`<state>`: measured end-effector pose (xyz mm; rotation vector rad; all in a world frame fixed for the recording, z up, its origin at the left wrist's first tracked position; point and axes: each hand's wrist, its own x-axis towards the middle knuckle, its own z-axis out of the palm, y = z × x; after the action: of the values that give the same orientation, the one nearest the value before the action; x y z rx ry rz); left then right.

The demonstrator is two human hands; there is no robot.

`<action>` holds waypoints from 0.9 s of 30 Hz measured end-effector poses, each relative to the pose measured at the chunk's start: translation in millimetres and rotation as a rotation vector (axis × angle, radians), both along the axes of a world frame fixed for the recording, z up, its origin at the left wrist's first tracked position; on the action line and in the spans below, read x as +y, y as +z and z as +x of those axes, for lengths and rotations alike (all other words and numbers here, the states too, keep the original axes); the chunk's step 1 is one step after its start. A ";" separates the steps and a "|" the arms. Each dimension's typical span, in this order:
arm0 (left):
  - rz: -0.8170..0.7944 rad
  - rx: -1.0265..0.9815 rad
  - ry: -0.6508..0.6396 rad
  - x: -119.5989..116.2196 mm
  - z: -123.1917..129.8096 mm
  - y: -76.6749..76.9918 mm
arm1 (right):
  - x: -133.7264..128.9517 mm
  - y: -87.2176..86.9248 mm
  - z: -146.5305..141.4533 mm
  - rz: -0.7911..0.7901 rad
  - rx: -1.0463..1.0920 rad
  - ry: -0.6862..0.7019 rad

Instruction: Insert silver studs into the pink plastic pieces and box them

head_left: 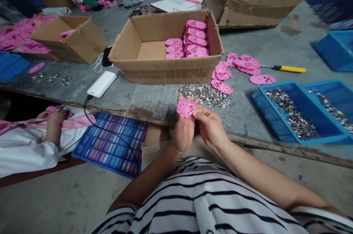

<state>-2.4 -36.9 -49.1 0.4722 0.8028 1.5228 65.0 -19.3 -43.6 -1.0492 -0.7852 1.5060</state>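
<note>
- Striped cloth of the person's shirt [204,204] fills the near edge, with two bare forearms rising from it.
- Both hands meet at the near edge of the grey table [154,96]: the left hand [183,131] is clamped on one pink plastic piece [186,108], held upright; the right hand [211,127] has its fingertips pinched together at that piece's right edge, and whether anything small sits between them I cannot tell.
- Just beyond the hands lies one heap of small silver metal parts [206,96].
- One open cardboard box [165,68] stands far of the heap; inside, at its right end, are two stacks of pink pieces [190,43].
- Right of the box, loose pink pieces [239,68] lie scattered on the table, roughly eight, some overlapping.
- One yellow-handled tool [289,68] lies beyond them to the right.
- Two blue trays [284,135] of silver parts sit at the near right; a third blue tray [336,48] stands farther right.
- One white power bank [102,84] lies left of the box, its black cable running down.
- Another person's hand [56,116] holds something pink at the near left.
- Two more cardboard boxes: one far left [82,45], one far right [248,2].
</note>
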 end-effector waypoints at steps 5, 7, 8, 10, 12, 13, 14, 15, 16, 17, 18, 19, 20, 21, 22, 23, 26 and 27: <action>0.070 0.011 0.004 0.8 2.6 -3.1 | -1.1 -4.1 -4.0 0.008 -0.006 -0.031; 0.087 -0.007 0.012 1.1 3.0 -4.3 | -1.2 -5.2 -5.3 0.005 -0.001 -0.042; 0.085 -0.007 0.013 1.3 3.0 -4.5 | -1.0 -5.4 -5.7 0.003 0.002 -0.044; 0.079 -0.004 0.016 1.9 2.8 -4.3 | -0.2 -5.5 -6.1 -0.006 0.012 -0.039; 0.083 -0.016 0.014 2.9 2.4 -3.4 | 1.1 -5.3 -5.8 -0.022 0.022 -0.026; 0.089 -0.029 0.011 3.5 2.3 -3.0 | 2.0 -5.2 -5.6 -0.031 0.029 -0.019; 0.092 -0.043 0.006 4.1 2.2 -2.6 | 2.8 -5.1 -5.4 -0.041 0.038 -0.012; 0.090 -0.056 0.003 4.5 2.2 -2.1 | 3.5 -5.0 -5.2 -0.050 0.048 -0.004; 0.081 -0.064 0.001 4.9 2.2 -1.7 | 4.2 -4.9 -5.1 -0.062 0.059 0.001; 0.067 -0.069 0.002 5.1 2.4 -1.3 | 4.7 -4.7 -5.0 -0.076 0.072 0.005; 0.048 -0.073 0.002 5.1 2.5 -0.7 | 5.1 -4.3 -5.0 -0.093 0.085 0.011; 0.030 -0.080 0.000 5.1 2.7 0.1 | 5.5 -3.7 -4.8 -0.114 0.097 0.014; 0.015 -0.092 -0.002 5.0 2.7 1.2 | 5.7 -2.9 -4.6 -0.136 0.106 0.014; 0.005 -0.110 -0.001 5.0 2.6 2.5 | 5.9 -1.9 -4.2 -0.158 0.111 0.011; -0.004 -0.134 0.000 5.0 2.3 4.1 | 6.1 -0.8 -3.6 -0.181 0.112 0.013; -0.011 -0.164 0.003 5.3 1.7 5.9 | 6.2 0.3 -2.8 -0.201 0.106 0.015; -0.048 -0.255 0.008 7.3 -1.4 11.5 | 6.8 2.1 -0.3 -0.240 0.073 0.037; -0.065 -0.275 -0.001 8.1 -2.5 13.0 | 7.0 2.2 0.4 -0.244 0.063 0.047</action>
<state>-4.9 -28.8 -36.2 0.2087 0.6348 1.5155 65.4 -12.3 -41.5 -1.1627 -0.5958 1.6977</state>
